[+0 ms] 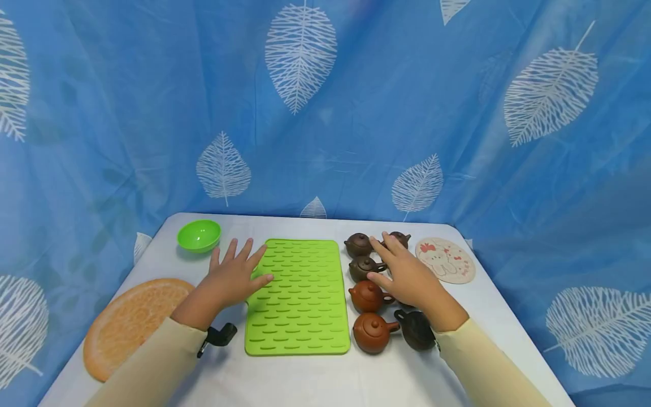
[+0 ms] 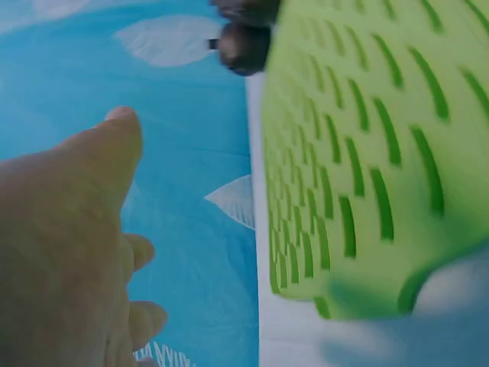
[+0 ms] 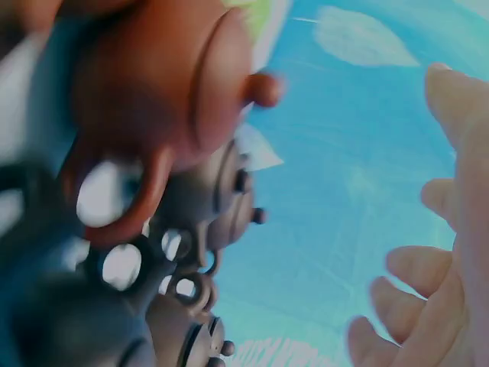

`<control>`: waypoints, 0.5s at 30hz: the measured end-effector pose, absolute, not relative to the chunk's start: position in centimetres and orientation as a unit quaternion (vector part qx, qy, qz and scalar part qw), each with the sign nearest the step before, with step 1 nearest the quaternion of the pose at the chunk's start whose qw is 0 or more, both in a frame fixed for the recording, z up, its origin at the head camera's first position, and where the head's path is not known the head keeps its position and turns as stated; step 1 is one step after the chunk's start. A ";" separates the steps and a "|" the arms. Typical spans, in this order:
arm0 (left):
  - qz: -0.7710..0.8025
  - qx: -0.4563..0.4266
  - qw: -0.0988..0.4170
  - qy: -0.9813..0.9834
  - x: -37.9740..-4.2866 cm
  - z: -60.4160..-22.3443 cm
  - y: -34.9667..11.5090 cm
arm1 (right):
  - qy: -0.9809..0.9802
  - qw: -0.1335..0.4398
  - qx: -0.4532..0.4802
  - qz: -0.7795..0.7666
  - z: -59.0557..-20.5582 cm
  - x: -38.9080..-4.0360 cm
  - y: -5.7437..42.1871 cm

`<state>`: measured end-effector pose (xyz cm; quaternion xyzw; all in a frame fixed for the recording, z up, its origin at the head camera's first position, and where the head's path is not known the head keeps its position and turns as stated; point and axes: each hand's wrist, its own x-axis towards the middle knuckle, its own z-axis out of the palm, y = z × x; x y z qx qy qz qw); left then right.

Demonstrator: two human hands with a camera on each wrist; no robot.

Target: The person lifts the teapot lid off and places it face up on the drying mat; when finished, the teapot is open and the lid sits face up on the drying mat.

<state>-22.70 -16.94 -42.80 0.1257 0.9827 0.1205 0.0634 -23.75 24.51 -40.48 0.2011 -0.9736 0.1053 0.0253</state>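
Observation:
In the head view my left hand (image 1: 230,281) hovers with spread fingers beside the left edge of a green ridged silicone mat (image 1: 300,299); it holds nothing. My right hand (image 1: 407,277) is held above a group of small teapots, fingers extended, and partly hides some of them. Two reddish-brown teapots (image 1: 372,332) stand at the front left of the group. Dark brown teapots (image 1: 358,245) are behind them, and a black teapot (image 1: 416,329) sits near the right wrist. The right wrist view shows a reddish teapot (image 3: 153,76) close up, apart from the fingers.
A bright green bowl (image 1: 199,236) stands at the back left. An orange-slice-patterned round mat (image 1: 134,322) lies at the left edge. To the right of the teapots is a round coaster (image 1: 445,260) with a rabbit drawing. Behind the white table (image 1: 305,381) hangs a blue leaf-patterned curtain (image 1: 351,113).

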 end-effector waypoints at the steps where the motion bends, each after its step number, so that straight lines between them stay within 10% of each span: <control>1: 0.138 0.118 0.065 0.981 -22.6 -42.9 -17.0 | -0.973 0.026 0.190 0.130 -40.5 -23.3 24.5; 15: 0.365 0.064 0.048 0.928 -21.3 -47.5 -17.1 | -0.928 0.030 0.113 0.354 -43.4 -17.3 24.7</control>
